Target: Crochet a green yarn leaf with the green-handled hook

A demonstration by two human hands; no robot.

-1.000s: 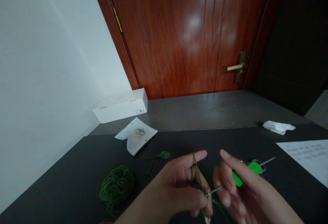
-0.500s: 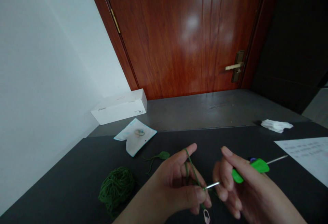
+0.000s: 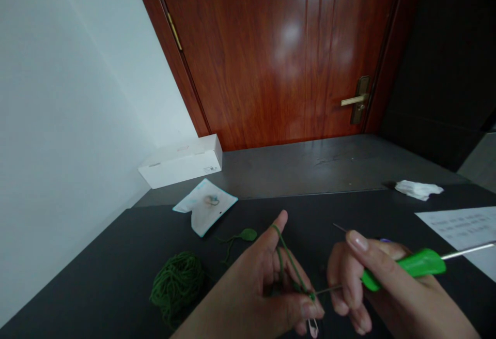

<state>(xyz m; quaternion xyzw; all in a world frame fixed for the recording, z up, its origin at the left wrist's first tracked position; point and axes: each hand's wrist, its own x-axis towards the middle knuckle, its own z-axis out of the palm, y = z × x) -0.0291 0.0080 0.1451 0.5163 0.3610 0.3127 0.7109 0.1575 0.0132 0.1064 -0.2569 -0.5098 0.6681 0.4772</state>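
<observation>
My left hand (image 3: 271, 292) pinches a small piece of green crochet work (image 3: 312, 296) between thumb and fingers. Green yarn (image 3: 289, 252) runs from the work up over the raised index finger. A pink stitch marker (image 3: 313, 327) hangs below the pinch. In my right hand (image 3: 382, 282) is a crochet hook (image 3: 420, 264) with a green handle; its metal shaft reaches left to the work, and the other metal end points right. A thin metal tip (image 3: 339, 227) shows beyond the right thumb; what it belongs to is mostly hidden.
A ball of green yarn (image 3: 177, 284) lies left of my left hand, with a small green crocheted leaf (image 3: 248, 234) beyond it. Farther back are a white packet (image 3: 207, 220) and a white box (image 3: 186, 166). A crumpled tissue (image 3: 418, 190) and a printed sheet (image 3: 465, 230) lie right.
My right hand has shifted right and slightly down, the hook's handle moving right with it. My left index finger has tilted a little left, and the pinched work sits slightly lower.
</observation>
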